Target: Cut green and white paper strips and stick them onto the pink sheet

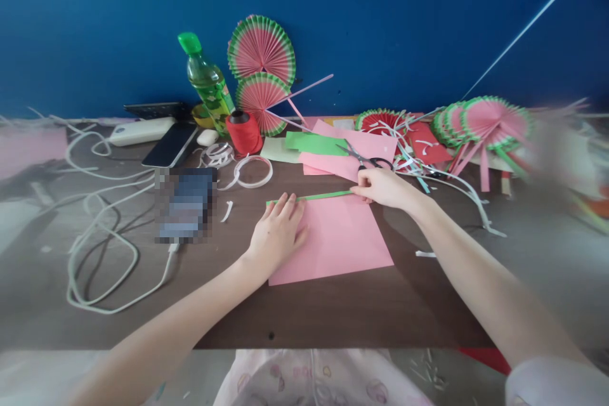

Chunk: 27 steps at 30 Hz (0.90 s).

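Note:
A pink paper sheet [340, 238] lies on the brown table [333, 311] in front of me. Along its far edge runs a thin green paper strip [323, 196]. My left hand [278, 231] rests flat on the sheet's left part, fingers stretched out, fingertips touching the strip. My right hand [383, 187] has its fingers closed in a pinch on the strip's right end. Scissors [364, 157] lie just beyond my right hand on more pink paper.
Behind stand a green bottle [207, 82], a red ribbon spool [243, 132], watermelon-like paper fans [261, 51] against the blue wall and more fans [485, 120] at the right. Phones, a power bank and white cables [99, 228] cover the left. Paper scraps lie scattered.

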Motion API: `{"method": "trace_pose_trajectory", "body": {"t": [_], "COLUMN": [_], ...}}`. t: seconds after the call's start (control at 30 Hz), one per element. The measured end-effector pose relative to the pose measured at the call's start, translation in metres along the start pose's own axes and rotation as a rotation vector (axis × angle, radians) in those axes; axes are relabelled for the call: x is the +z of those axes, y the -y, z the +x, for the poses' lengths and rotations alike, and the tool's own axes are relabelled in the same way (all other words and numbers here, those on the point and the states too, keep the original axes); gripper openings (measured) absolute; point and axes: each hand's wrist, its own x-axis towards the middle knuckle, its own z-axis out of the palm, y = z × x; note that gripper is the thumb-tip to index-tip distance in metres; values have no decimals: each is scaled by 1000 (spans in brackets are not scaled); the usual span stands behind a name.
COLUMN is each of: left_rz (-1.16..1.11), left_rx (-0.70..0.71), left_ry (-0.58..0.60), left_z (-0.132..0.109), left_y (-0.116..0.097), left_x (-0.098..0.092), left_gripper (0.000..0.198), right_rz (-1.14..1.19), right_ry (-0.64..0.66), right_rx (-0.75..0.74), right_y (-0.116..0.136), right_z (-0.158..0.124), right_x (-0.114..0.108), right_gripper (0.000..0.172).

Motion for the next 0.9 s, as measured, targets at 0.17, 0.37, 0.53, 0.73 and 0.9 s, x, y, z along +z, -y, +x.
{"method": "trace_pose_trajectory", "body": {"t": [0.17,0.37,0.53,0.73,0.9], "left_rz": [33,92,103,-41,-8], "left_rx": [15,22,16,99,111], "left_ry": [-18,13,38,-50,-10], "left_z": [4,9,13,20,28], "left_y": [-3,-9,-13,-18,-25], "left_x": [-1,-4,-10,-2,0], "left_gripper": [46,48,46,39,45], "right_rz": [-30,-39,-42,-58,-66], "right_ry": [-6,-17,-30,-22,-28], "right_rx": [-9,-10,-15,-17,-22], "right_y": [1,1,1,2,3], "right_z": [-1,-1,-1,0,-1], "right_x": [0,1,1,1,1], "right_gripper": [24,24,24,23,23]}}
